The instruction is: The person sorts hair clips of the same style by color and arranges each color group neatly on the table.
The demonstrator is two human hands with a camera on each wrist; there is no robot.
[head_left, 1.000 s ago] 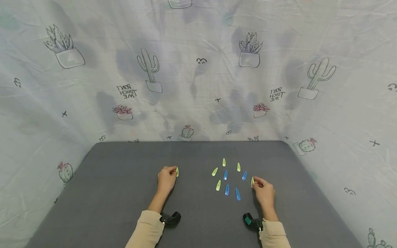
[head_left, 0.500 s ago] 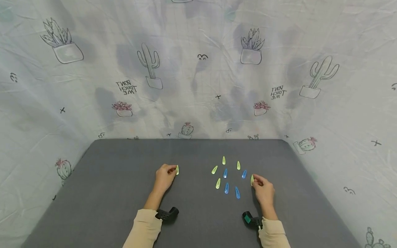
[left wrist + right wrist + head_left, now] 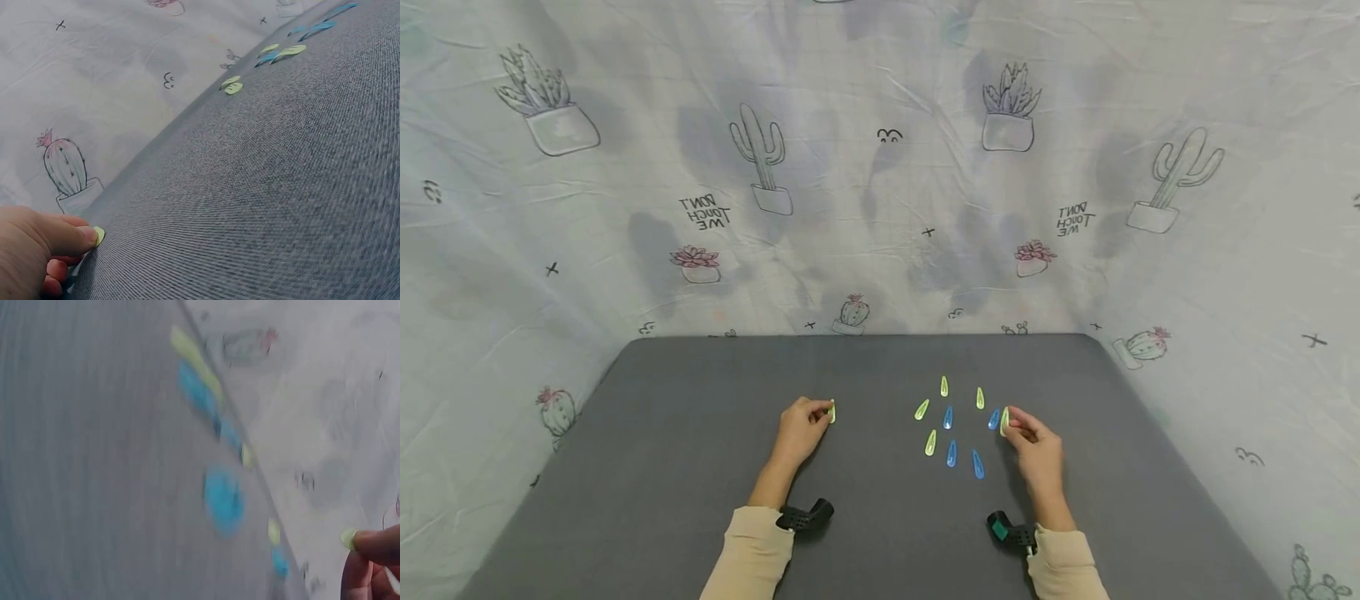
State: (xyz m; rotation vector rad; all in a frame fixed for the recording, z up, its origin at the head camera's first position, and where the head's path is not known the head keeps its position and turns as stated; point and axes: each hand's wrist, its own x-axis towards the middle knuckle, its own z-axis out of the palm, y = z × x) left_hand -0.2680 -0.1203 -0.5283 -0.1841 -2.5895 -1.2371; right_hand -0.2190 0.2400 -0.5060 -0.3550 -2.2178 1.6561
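My left hand (image 3: 800,429) pinches a yellow-green snap hair clip (image 3: 832,412) left of the group, on or just above the table; the left wrist view shows the clip's tip (image 3: 99,235) beyond the thumb. At the group's right side, my right hand (image 3: 1037,450) pinches another yellow-green hair clip (image 3: 1004,422) between thumb and fingers. That clip appears raised off the table in the right wrist view (image 3: 349,538), where much is blurred. Close beside it in the head view lies a blue hair clip (image 3: 994,419).
Between the hands, several loose hair clips lie on the dark grey table (image 3: 880,533): yellow-green ones such as the nearest yellow clip (image 3: 931,442), and blue ones such as the front blue clip (image 3: 977,464). A cactus-print curtain (image 3: 850,167) surrounds the table's back and sides.
My right hand has moved slightly forward and left with its yellow-green clip, closer to the blue clip. My left hand keeps its clip in nearly the same place. The view has tilted slightly.
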